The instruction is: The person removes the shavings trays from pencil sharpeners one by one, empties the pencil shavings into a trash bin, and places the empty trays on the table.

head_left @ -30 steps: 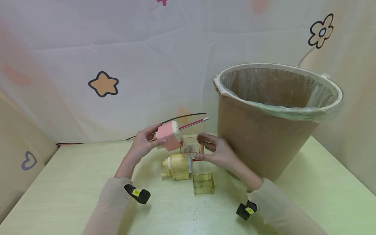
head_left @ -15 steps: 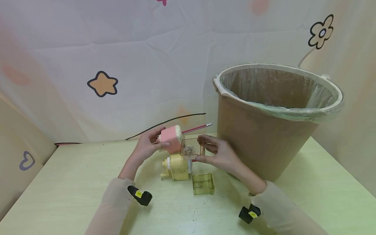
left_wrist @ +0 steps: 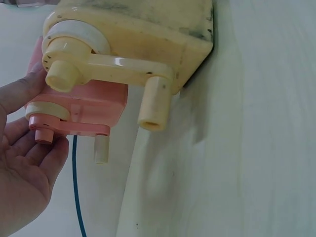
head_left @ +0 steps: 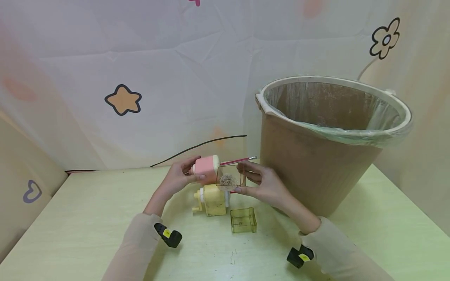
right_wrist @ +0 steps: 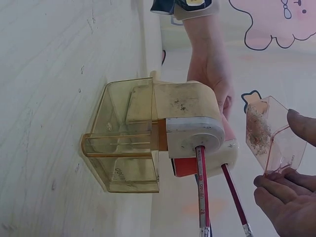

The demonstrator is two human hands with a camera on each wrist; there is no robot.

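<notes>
Left hand [head_left: 177, 178] gripped the pink sharpener [head_left: 206, 168] — thumb near side, fingers far side. Its 1 pencil [head_left: 239, 160] pointed right, tilted slightly up. Clear tray [head_left: 234, 171], shavings [head_left: 226, 180] inside, was just right of the sharpener; contact unclear. Right hand [head_left: 265, 182] pinched the tray's right end — nearer the bin [head_left: 306, 168], which stood further right, rim above both hands.

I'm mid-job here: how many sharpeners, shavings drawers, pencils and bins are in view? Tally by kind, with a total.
Crank pencil sharpeners: 2
Shavings drawers: 2
Pencils: 2
Lined waste bin: 1
Total: 7
</notes>
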